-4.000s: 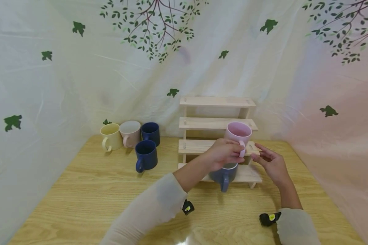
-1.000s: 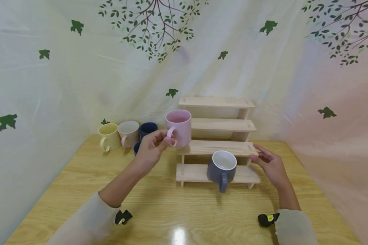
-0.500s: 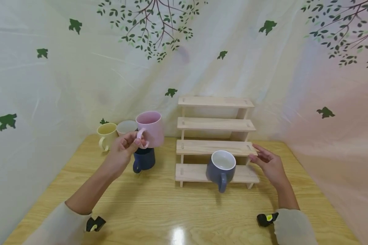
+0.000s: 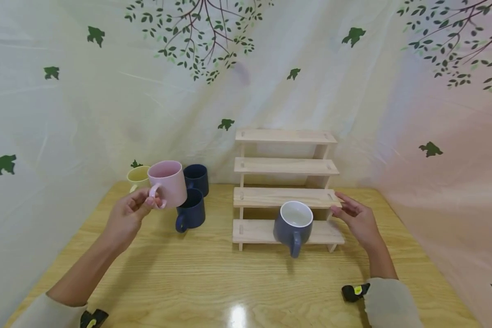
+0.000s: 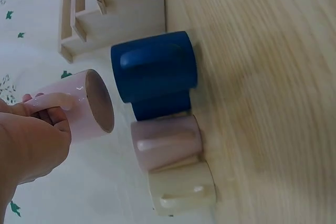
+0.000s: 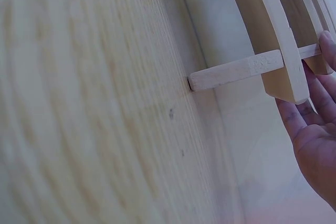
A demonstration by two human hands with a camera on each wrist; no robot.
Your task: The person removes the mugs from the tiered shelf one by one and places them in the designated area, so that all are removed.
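Observation:
My left hand [image 4: 125, 218] pinches the handle of a pink mug [image 4: 173, 184] and holds it upright above the table at the left. In the head view this mug hides a pale pinkish mug and part of a yellow mug [image 4: 138, 174]. The left wrist view shows the pale mug [image 5: 167, 141] between the yellow mug and the dark blue ones. My right hand [image 4: 358, 223] grips the right end of a step of the wooden tiered stand [image 4: 284, 197], thumb in front and fingers behind. A grey-blue mug [image 4: 294, 230] with a white inside sits on the lowest step.
Two dark blue mugs stand close together, one at the back [image 4: 198, 178] and one in front [image 4: 191, 212]. A leaf-printed white curtain [image 4: 180, 114] hangs behind the wooden table [image 4: 213, 282].
My left hand has carried the pink mug from above the stand leftward, over the blue mugs, to the yellow mug. The right hand has kept its grip on the stand.

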